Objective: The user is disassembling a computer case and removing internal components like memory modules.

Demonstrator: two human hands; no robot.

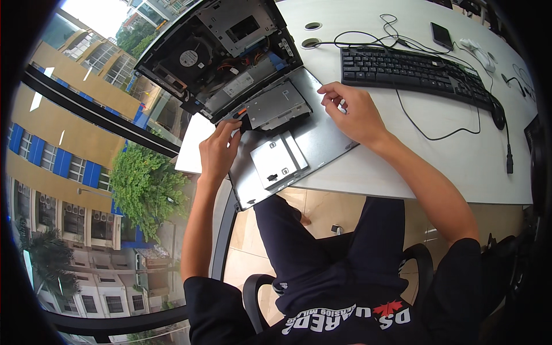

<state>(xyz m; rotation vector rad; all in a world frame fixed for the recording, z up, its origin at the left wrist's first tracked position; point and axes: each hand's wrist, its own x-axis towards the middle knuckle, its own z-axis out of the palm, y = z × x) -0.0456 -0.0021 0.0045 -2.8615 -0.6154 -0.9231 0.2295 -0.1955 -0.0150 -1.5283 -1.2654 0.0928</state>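
The left hand (220, 148), just left of the frame's centre, pinches a small tool with an orange-and-black handle (242, 117), its tip pressed toward the near edge of the grey metal drive cage (278, 104). The fingers curl tight round the handle, the wrist bent back and the forearm rising almost straight up from the lower edge, which sets the tool end-on against the metal. The right hand (352, 112), right of centre, rests flat on the hinged metal panel (322, 135) with fingertips bent down at the cage's right edge; it grips nothing but seems to steady the panel so it cannot shift under the tool's push. Its forearm slants in from the lower right.

The panel lies folded open out of the opened computer case (215, 49), upper centre, and overhangs the white desk (402, 161), bringing the cage close to the person. A black keyboard (411, 72), a mouse (498, 115) and a dark phone (441, 35) sit pushed off to the upper right, well apart from the work.
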